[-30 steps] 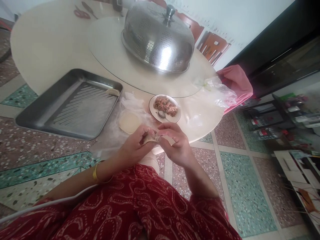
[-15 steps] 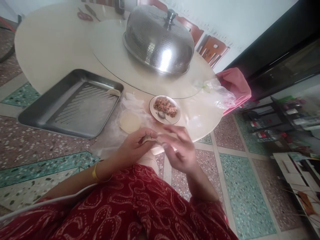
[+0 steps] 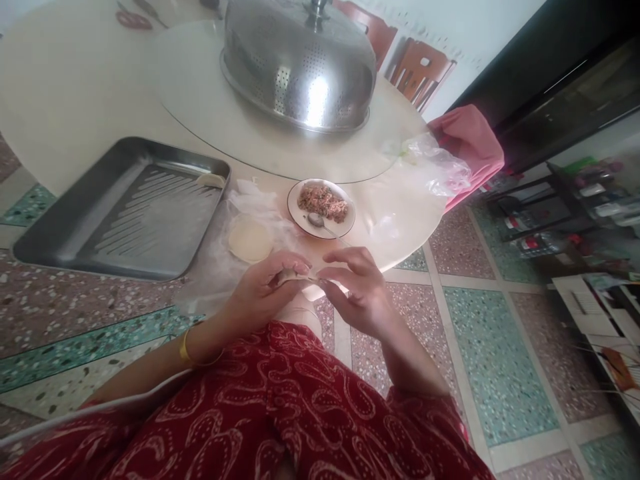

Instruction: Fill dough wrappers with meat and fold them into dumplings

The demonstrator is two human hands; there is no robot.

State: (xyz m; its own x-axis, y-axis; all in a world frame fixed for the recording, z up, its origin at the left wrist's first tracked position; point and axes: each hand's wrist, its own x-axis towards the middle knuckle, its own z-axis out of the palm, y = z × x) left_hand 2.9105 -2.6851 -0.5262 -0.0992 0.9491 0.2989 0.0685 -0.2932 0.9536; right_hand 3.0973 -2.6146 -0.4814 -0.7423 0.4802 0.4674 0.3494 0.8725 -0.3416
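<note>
Between my hands is a pale dumpling [image 3: 290, 275], folded over and seen along its edge. My left hand [image 3: 263, 287] grips it between thumb and fingers. The thumb and fingertips of my right hand [image 3: 357, 290] pinch its right end. Just beyond my left hand, a stack of round dumpling wrappers [image 3: 251, 239] lies on a clear plastic bag [image 3: 210, 277]. Past my fingers stands a plate [image 3: 299, 222] of minced filling [image 3: 324, 200], with a spoon [image 3: 316, 219] resting in it. A finished dumpling [image 3: 211, 181] sits in the far right corner of the metal tray [image 3: 65, 220].
A big perforated steel lid [image 3: 300, 73] stands on the glass turntable [image 3: 200, 113] at the back of the round table. Crumpled plastic bags [image 3: 437, 163] and a pink cloth-like cover [image 3: 473, 143] are at the right edge. Red scissors [image 3: 134, 20] lie at the far left.
My right fingers, blurred over the dumpling before, now pinch its right end more distinctly. The view has shifted, so the table items appear slightly higher and further left.
</note>
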